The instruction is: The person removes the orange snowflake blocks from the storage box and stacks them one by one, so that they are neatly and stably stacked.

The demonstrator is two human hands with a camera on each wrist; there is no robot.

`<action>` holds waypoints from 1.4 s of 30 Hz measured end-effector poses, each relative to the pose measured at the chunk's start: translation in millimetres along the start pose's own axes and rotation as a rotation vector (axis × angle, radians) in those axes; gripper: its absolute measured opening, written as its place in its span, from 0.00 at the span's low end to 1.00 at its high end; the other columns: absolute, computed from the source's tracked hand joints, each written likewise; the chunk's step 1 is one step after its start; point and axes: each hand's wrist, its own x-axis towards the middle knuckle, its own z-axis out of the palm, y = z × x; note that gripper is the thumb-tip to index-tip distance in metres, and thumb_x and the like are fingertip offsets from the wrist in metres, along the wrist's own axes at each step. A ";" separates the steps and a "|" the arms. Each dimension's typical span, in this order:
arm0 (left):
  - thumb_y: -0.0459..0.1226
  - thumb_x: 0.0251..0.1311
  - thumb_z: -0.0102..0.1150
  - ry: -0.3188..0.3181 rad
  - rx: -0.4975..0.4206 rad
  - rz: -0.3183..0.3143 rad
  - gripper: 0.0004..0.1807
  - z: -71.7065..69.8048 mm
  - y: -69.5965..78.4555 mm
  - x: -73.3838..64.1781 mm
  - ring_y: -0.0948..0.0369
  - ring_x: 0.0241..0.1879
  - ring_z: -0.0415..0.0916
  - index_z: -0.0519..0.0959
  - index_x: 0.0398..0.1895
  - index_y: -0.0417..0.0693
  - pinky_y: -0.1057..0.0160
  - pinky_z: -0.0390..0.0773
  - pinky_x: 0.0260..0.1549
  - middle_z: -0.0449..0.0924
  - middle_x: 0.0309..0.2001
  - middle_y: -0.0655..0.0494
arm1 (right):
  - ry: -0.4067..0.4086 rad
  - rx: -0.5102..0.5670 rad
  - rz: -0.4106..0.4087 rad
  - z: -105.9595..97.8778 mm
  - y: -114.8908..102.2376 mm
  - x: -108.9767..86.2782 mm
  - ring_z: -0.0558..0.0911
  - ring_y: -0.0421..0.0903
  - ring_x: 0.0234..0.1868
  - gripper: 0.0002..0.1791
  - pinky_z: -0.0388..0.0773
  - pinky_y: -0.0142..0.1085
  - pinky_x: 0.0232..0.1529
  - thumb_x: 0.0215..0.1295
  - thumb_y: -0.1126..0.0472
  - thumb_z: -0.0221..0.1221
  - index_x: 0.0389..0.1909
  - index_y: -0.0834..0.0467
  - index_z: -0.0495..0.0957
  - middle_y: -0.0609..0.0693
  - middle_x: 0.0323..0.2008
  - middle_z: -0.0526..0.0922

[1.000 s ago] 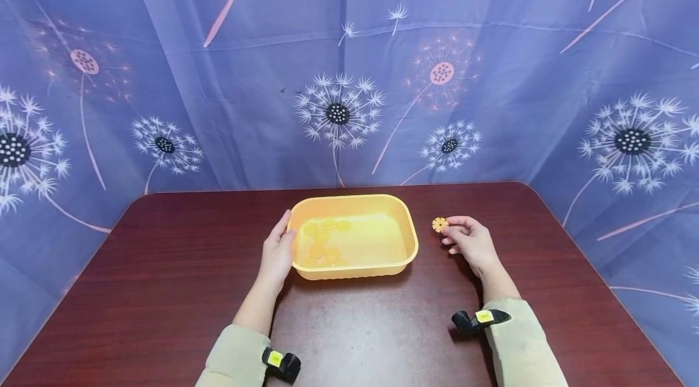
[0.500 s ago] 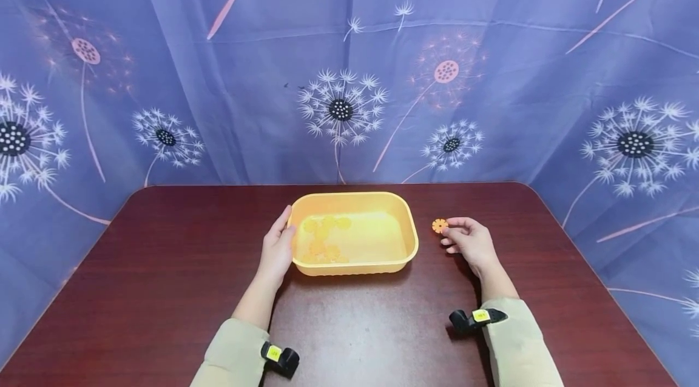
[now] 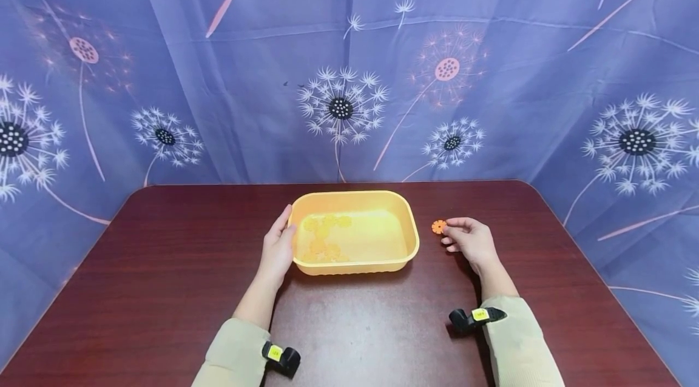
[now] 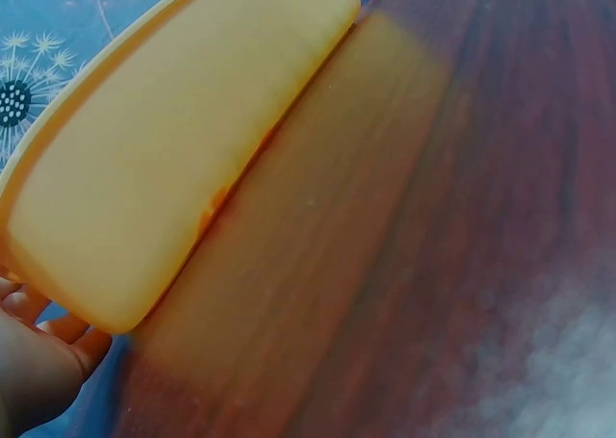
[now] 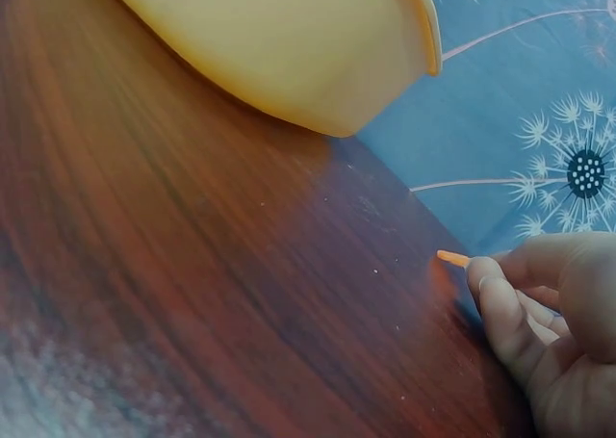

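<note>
A yellow plastic basin [image 3: 377, 268] stands on the table, with several flower-shaped orange-yellow discs [image 3: 322, 249] lying in its left half. My left hand [image 3: 277, 250] grips the basin's left end, thumb over the rim and fingers along the outside. To the right of the basin, my right hand [image 3: 471, 244] pinches one orange notched disc [image 3: 438, 227] with a small central hole between thumb and forefinger. The right wrist view shows this disc [image 5: 452, 258] edge-on, close over the table. The basin's long side [image 4: 173, 149] fills the upper left of the left wrist view.
The dark red-brown wooden table [image 3: 180, 265] ends at a blue curtain [image 3: 246, 102] printed with dandelions. Black wrist cameras [image 3: 281, 358] are strapped over both light sleeves.
The head view has shifted slightly. The left hand stays at the basin and the right hand keeps its pinch; the held disc looks a deeper orange, its position almost unchanged.
</note>
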 end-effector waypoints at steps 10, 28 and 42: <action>0.35 0.71 0.37 0.020 0.003 0.000 0.27 -1.6 0.1 -0.4 0.56 0.69 0.56 0.56 0.73 0.55 0.54 0.63 0.65 0.53 0.73 0.54 | 0.017 0.020 0.042 2.4 -1.6 0.7 0.81 0.34 0.21 0.21 0.81 0.29 0.24 0.64 0.67 0.55 0.54 0.77 0.69 0.43 0.23 0.83; 0.35 0.71 0.38 0.027 -0.001 0.001 0.28 -5.0 -1.4 -1.9 0.58 0.69 0.55 0.56 0.73 0.54 0.55 0.62 0.66 0.53 0.73 0.54 | 0.036 0.030 0.005 7.2 0.9 3.3 0.81 0.35 0.23 0.22 0.82 0.32 0.24 0.65 0.61 0.57 0.54 0.72 0.70 0.41 0.25 0.82; 0.35 0.71 0.38 0.001 0.022 0.012 0.28 -1.3 -2.3 0.2 0.57 0.68 0.57 0.56 0.73 0.55 0.54 0.64 0.64 0.54 0.73 0.53 | 0.026 0.073 -0.015 1.3 1.0 -3.9 0.82 0.36 0.24 0.21 0.82 0.32 0.25 0.67 0.57 0.56 0.51 0.71 0.70 0.42 0.25 0.82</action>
